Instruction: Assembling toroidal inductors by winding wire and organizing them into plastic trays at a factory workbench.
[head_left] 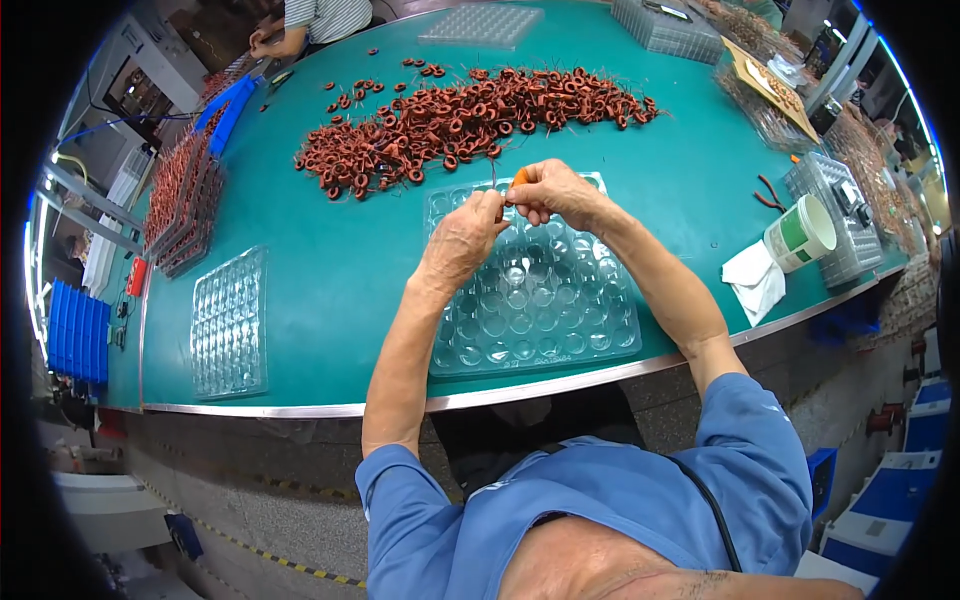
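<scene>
A small reddish part [507,202], mostly hidden by fingers, is pinched where the fingertips of the left hand [462,240] and right hand [560,192] meet, both in a closed grip; an orange piece [519,178] shows at the right fingertips. Below the grip, a clear tray [545,325] with round pockets lies on the green worktop [330,280]. Beyond the grip spreads a heap of rust-red rings [430,135] with wire leads; well to its right is a white-and-green cup [797,236].

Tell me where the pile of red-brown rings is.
In the head view, the ring pile spreads across the upper middle of the green table, just beyond the clear tray beneath the right hand.
</scene>
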